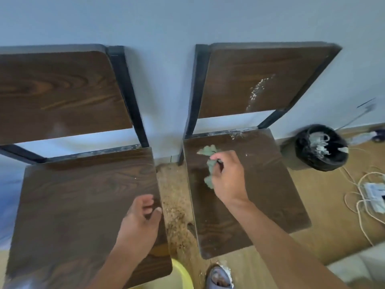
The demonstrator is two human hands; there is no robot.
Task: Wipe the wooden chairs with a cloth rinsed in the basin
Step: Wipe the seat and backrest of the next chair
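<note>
Two wooden chairs stood side by side against the pale wall (187, 19): the left chair (79, 201) and the right chair (258, 184), a strip of speckled floor (173, 197) between them. White splatter marked the right chair's backrest and the seat's back edge. A black bin (320, 148) sat by that seat's back right corner, with white cables (358, 197) on the floor past its right edge. Part of a yellow basin (181, 276) showed under the left seat's front right corner. Your left hand (139, 224) rested at that seat's right edge, fingers loosely curled, holding nothing. Your right hand (227, 178) was closed around the green cloth (209, 163), pressing it onto the right seat near its back left corner.
</note>
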